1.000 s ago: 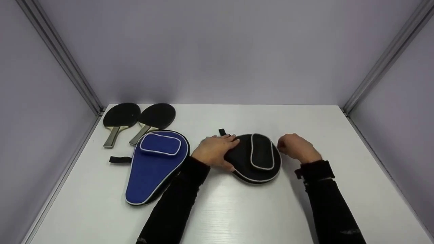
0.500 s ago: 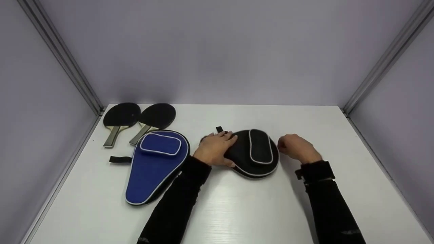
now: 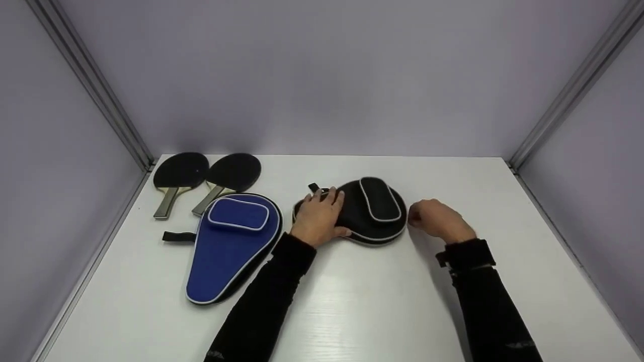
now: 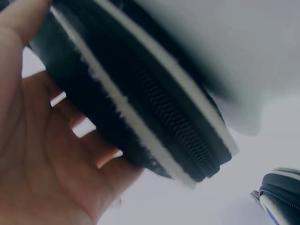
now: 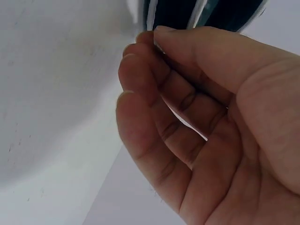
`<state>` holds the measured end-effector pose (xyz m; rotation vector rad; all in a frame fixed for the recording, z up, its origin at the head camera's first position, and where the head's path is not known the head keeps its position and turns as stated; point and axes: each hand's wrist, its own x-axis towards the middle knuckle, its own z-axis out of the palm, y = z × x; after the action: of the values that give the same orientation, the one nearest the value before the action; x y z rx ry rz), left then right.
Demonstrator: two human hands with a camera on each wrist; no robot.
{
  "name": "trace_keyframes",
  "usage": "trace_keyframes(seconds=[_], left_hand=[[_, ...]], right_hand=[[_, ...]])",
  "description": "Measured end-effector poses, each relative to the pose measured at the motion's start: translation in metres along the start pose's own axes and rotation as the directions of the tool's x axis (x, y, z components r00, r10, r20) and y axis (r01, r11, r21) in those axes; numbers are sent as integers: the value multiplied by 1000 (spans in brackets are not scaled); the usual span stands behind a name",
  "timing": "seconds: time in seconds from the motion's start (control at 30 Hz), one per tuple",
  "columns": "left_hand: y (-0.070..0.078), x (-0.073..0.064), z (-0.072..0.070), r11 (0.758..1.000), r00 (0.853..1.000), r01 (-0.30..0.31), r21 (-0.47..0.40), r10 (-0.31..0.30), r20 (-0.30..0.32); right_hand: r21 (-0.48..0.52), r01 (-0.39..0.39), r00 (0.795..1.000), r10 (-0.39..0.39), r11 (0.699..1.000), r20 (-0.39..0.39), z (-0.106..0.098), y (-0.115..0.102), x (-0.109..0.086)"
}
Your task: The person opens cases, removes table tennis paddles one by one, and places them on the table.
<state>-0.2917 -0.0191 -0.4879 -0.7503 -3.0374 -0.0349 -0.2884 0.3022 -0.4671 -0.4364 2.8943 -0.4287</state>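
A black table tennis racket case [image 3: 349,211] with white piping lies on the white table, its pocket facing up. My left hand [image 3: 319,216] grips its narrower part, fingers across the top and thumb at the near edge. In the left wrist view the case's zipper [image 4: 171,119] runs along its side. At the rounded right edge, my right hand [image 3: 436,220] pinches with thumb and forefinger against the zipper side. In the right wrist view my right fingertips [image 5: 164,35] meet beside the case [image 5: 176,14]; the zipper pull between them is hidden.
A blue racket case [image 3: 226,261] with a black strap [image 3: 178,237] lies to the left of my left forearm. Behind it rest two black table tennis rackets [image 3: 181,170], their handles toward me. Grey walls [image 3: 322,80] enclose the table at the back and sides.
The black case has turned counterclockwise and slid away and to the left under my left hand. My right hand has stayed at its edge, shifting slightly left.
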Motion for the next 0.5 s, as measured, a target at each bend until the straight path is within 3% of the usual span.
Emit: trace_keyframes(seconds=[0.07, 0.17, 0.23, 0.3, 0.5], left_hand=[[-1, 6, 13, 999, 999, 29, -41, -30, -27], [4, 7, 15, 996, 996, 85, -27, -86, -36], [6, 6, 14, 994, 993, 110, -25, -111, -46], [12, 2, 4, 990, 990, 142, 25, -141, -19], [14, 3, 4, 987, 987, 163, 17, -163, -13]], right_hand=[[4, 5, 1000, -5, 1000, 10, 0, -2, 0], [20, 15, 999, -15, 1000, 30, 1, -6, 1], [35, 35, 998, -36, 999, 42, 1, -10, 1], [55, 60, 996, -63, 997, 61, 2, -14, 2], [99, 137, 985, -146, 986, 91, 3, -33, -1]])
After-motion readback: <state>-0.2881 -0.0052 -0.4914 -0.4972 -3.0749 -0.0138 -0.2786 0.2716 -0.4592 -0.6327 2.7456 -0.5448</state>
